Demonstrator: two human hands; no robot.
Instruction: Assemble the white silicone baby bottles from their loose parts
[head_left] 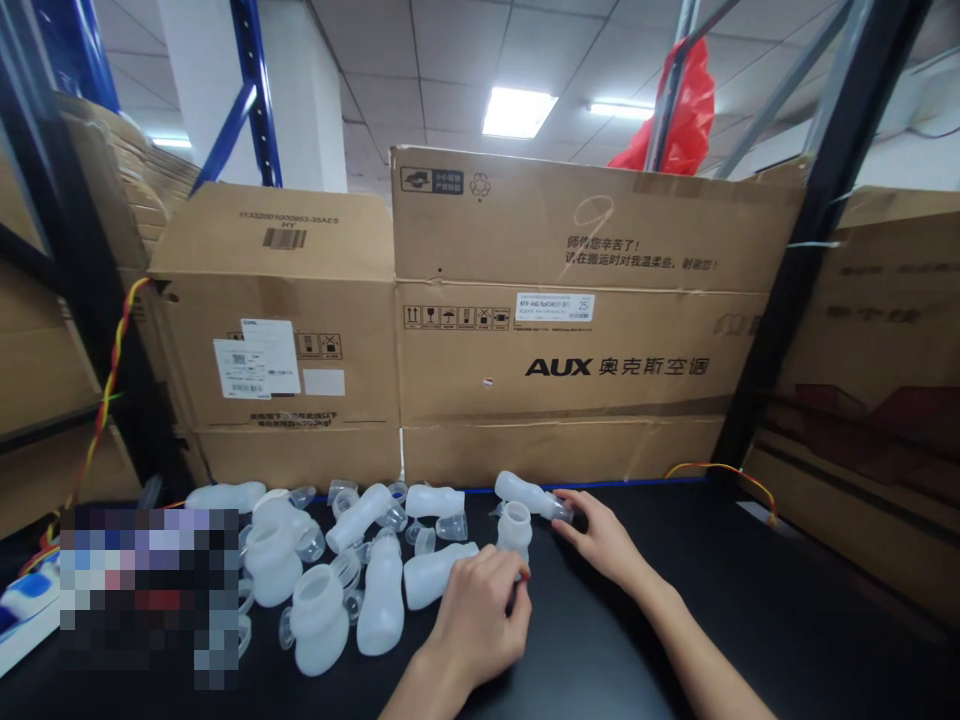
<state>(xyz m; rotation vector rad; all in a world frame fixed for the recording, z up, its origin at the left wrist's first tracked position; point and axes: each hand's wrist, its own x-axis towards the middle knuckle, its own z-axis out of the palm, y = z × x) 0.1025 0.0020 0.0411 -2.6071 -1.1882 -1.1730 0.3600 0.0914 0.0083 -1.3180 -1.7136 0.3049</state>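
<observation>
A whitish, translucent baby bottle (pixel 520 492) lies on its side near the back of the black table. At its right end is a clear cap (pixel 558 507), with the thumb and fingers of my right hand (pixel 600 535) closed round it. In front of that bottle another small bottle (pixel 514 528) stands upright with its open neck up. My left hand (pixel 484 610) is curled at the standing bottle's lower part, fingers closed against it and hiding its base. Just left of this hand lies a further bottle (pixel 436 575), partly covered by the knuckles.
Several more bottles (pixel 381 600) and clear caps (pixel 452 527) are spread over the left half of the black table (pixel 720 600). Cardboard panels (pixel 480 380) wall off the back. Dark rack posts (pixel 817 250) stand at both sides, with a red-yellow wire (pixel 112 370) at left.
</observation>
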